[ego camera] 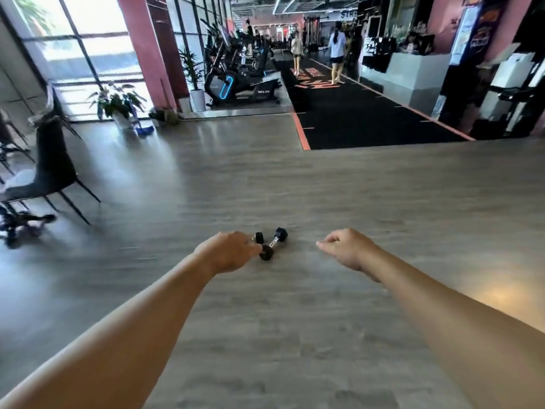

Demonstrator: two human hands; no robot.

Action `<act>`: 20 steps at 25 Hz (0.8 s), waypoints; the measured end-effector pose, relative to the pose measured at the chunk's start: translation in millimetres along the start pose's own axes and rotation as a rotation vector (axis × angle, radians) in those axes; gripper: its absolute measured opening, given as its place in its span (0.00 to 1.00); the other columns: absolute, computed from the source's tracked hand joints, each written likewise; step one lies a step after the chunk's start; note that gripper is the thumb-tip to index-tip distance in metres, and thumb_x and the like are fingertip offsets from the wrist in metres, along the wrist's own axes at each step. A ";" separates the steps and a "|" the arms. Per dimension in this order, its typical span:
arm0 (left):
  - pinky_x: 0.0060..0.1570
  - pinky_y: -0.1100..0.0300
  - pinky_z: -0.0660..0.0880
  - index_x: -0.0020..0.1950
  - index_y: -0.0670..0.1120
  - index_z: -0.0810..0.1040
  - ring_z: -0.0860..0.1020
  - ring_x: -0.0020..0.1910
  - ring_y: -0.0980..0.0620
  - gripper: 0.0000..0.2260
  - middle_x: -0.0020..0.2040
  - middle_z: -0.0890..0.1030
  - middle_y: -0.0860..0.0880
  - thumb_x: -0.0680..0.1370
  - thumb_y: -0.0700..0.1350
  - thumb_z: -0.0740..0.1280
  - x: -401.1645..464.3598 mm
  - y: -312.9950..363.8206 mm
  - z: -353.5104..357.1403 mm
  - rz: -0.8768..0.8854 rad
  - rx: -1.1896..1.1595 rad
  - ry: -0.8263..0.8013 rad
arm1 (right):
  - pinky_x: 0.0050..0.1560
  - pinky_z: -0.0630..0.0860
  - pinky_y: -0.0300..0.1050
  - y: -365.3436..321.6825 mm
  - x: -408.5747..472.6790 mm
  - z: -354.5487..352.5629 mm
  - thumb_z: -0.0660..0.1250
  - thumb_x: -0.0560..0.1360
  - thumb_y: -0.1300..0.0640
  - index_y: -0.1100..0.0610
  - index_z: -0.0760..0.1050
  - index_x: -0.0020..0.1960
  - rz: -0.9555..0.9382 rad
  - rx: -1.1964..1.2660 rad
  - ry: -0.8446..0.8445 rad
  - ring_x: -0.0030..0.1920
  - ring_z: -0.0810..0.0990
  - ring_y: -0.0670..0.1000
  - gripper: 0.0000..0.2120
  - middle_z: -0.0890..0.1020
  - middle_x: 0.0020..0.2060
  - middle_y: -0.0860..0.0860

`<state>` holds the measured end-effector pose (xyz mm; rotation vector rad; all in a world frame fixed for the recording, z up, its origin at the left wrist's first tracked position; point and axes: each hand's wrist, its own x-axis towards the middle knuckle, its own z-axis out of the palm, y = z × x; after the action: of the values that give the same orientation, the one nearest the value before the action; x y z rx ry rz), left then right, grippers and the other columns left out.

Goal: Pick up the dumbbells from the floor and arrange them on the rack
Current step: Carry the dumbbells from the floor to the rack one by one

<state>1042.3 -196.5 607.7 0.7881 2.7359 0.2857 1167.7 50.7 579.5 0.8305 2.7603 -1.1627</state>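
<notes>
From the head camera, two small black dumbbells lie close together on the grey wood-look floor (pixel 295 305), ahead of the outstretched arms. One dumbbell (pixel 272 244) lies fully in sight, angled, with a black head at each end of its metal handle; the other dumbbell (pixel 258 237) shows only one head, the rest hidden behind the left hand (pixel 228 251). That hand is curled at this dumbbell, but whether its fingers have closed on the handle cannot be told. The right hand (pixel 343 246) hovers to the right, apart from both weights, fingers loosely curled on nothing. No rack shows anywhere, so the task seems to be at its start: lifting, carrying and racking all remain.
</notes>
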 end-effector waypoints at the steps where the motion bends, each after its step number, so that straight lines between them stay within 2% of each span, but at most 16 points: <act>1: 0.48 0.52 0.74 0.47 0.48 0.79 0.79 0.49 0.43 0.19 0.51 0.83 0.45 0.79 0.63 0.59 17.2 -11.0 -6.0 -0.023 -0.010 -0.015 | 0.44 0.72 0.43 -11.2 26.1 5.4 0.69 0.75 0.36 0.51 0.82 0.48 -0.013 0.002 -0.018 0.48 0.81 0.50 0.19 0.84 0.47 0.49; 3: 0.52 0.51 0.75 0.50 0.46 0.80 0.78 0.53 0.42 0.21 0.54 0.83 0.44 0.79 0.62 0.60 64.8 -40.0 -18.7 -0.064 -0.029 -0.021 | 0.47 0.76 0.45 -37.9 88.2 18.4 0.69 0.75 0.37 0.54 0.82 0.48 -0.039 -0.015 -0.051 0.48 0.82 0.53 0.20 0.85 0.46 0.52; 5: 0.52 0.52 0.75 0.51 0.44 0.81 0.79 0.53 0.41 0.21 0.55 0.83 0.43 0.80 0.61 0.60 122.3 -72.0 -31.8 -0.091 -0.028 -0.012 | 0.54 0.78 0.48 -67.3 150.4 31.1 0.69 0.75 0.38 0.56 0.83 0.51 -0.064 -0.031 -0.076 0.51 0.83 0.56 0.21 0.85 0.49 0.55; 9: 0.47 0.53 0.71 0.50 0.48 0.80 0.78 0.52 0.41 0.18 0.57 0.83 0.43 0.78 0.60 0.60 228.7 -128.4 -64.8 -0.135 -0.068 0.059 | 0.55 0.75 0.48 -125.9 255.1 39.6 0.67 0.77 0.39 0.53 0.82 0.56 -0.080 -0.075 -0.133 0.53 0.81 0.52 0.19 0.84 0.56 0.51; 13: 0.47 0.53 0.74 0.46 0.48 0.79 0.78 0.50 0.41 0.19 0.54 0.83 0.43 0.78 0.62 0.60 345.3 -168.1 -104.7 -0.142 -0.092 0.058 | 0.55 0.72 0.44 -177.8 361.4 33.2 0.68 0.78 0.39 0.53 0.79 0.66 -0.096 -0.109 -0.104 0.61 0.79 0.53 0.24 0.81 0.65 0.52; 16: 0.51 0.53 0.76 0.51 0.46 0.81 0.79 0.53 0.40 0.21 0.55 0.83 0.42 0.78 0.62 0.60 432.0 -183.7 -113.4 -0.132 -0.114 0.037 | 0.60 0.73 0.45 -190.8 439.9 36.1 0.68 0.77 0.38 0.54 0.78 0.69 -0.069 -0.101 -0.120 0.64 0.78 0.55 0.27 0.79 0.68 0.55; 20: 0.56 0.51 0.78 0.50 0.47 0.81 0.79 0.52 0.42 0.22 0.53 0.83 0.45 0.74 0.62 0.59 542.8 -201.4 -100.3 -0.151 -0.152 -0.059 | 0.63 0.73 0.47 -187.8 555.5 47.4 0.68 0.78 0.39 0.54 0.75 0.72 -0.022 -0.149 -0.203 0.67 0.77 0.56 0.28 0.77 0.71 0.56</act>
<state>471.0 -79.8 534.9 0.5379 2.6627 0.4245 592.3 166.9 540.9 0.6311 2.6555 -0.9693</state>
